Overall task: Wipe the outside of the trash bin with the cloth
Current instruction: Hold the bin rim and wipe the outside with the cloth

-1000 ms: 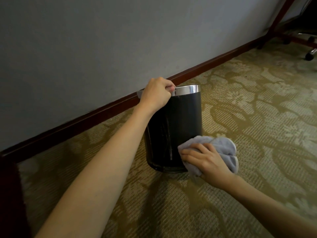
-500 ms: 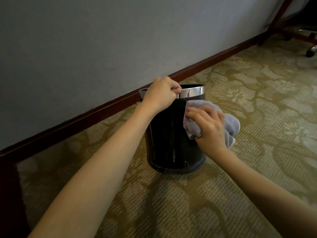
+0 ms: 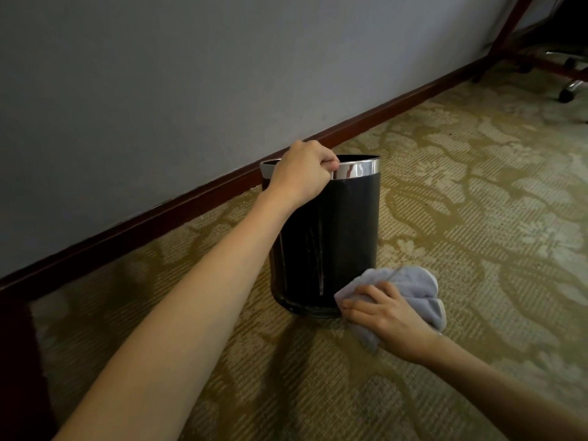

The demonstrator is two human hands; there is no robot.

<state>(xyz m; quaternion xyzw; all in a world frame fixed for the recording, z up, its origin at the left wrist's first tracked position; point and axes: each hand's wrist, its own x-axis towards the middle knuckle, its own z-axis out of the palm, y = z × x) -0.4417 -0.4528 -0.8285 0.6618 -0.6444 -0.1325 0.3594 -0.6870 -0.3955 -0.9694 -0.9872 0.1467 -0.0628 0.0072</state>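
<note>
Bin [image 3: 346, 230] base corner hidden behind cloth [image 3: 410, 288].

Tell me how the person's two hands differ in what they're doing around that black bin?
The left hand is up at the shiny metal rim of the black cylindrical trash bin, fingers curled over the rim; the right hand is low, near the bin's base. The left hand holds the bin directly; the right hand grips a bunched light grey cloth against the bin's lower side. Both arms are bare and reach forward over the patterned carpet.
</note>
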